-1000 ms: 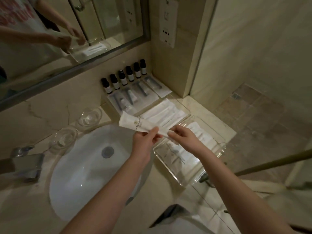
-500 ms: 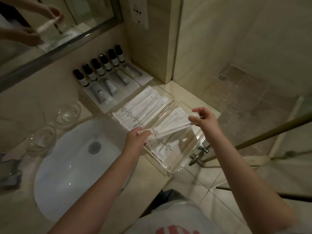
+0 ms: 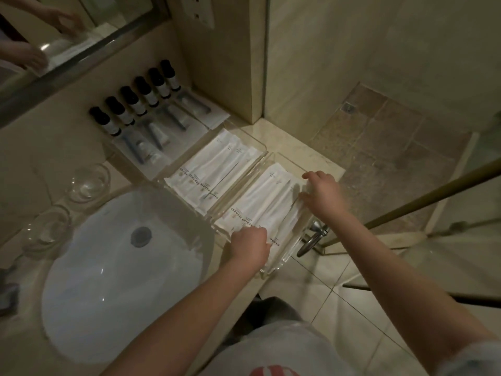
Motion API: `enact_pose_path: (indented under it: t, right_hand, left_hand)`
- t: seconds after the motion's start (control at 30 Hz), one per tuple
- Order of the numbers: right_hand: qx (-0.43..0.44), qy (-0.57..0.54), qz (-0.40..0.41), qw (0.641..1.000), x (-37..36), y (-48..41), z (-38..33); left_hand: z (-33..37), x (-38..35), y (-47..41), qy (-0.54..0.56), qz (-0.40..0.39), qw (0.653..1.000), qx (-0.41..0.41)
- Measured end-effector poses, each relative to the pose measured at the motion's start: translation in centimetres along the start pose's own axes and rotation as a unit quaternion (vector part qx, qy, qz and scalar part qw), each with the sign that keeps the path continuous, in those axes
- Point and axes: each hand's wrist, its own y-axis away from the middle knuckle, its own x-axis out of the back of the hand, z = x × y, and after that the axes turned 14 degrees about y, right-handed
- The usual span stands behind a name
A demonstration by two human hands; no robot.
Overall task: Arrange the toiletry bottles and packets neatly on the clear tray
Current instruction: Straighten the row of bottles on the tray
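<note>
A clear tray sits at the counter's right end with several white packets lying side by side in it. My left hand grips the near end of the rightmost white packet. My right hand pinches its far end, and the packet lies low in the tray. A second clear tray to the left holds more white packets. Behind it stand several dark bottles in a row, with tubes in clear wrappers in front of them.
A white sink basin fills the left of the counter, with two glass tumblers behind it. A metal door handle and glass shower door stand just right of the counter edge. The mirror is above the bottles.
Both hands have lowered the white packet from the air above the sink into the right-hand tray, at its right side. The view has shifted right and down.
</note>
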Motion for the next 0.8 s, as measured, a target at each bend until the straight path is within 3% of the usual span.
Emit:
enact_pose_path:
  t: [0.1, 0.27, 0.57, 0.8]
  right_hand:
    - [0.035, 0.096, 0.028, 0.994, -0.9, 0.7, 0.0]
    - [0.076, 0.114, 0.041, 0.990, -1.6, 2.4, -1.0]
    - [0.100, 0.097, -0.019, 0.990, -1.2, 3.1, -2.3]
    - [0.179, 0.067, 0.019, 0.981, 1.4, 4.1, -7.7]
  left_hand:
    - [-0.1, 0.1, 0.1, -0.043, 0.022, 0.998, -0.036]
    - [-0.3, -0.1, 0.8, -0.057, 0.045, 0.995, -0.072]
    - [-1.2, 0.0, 1.1, -0.048, 0.043, 0.997, -0.041]
    - [-4.8, 4.2, 3.5, 0.041, 0.142, 0.989, -0.005]
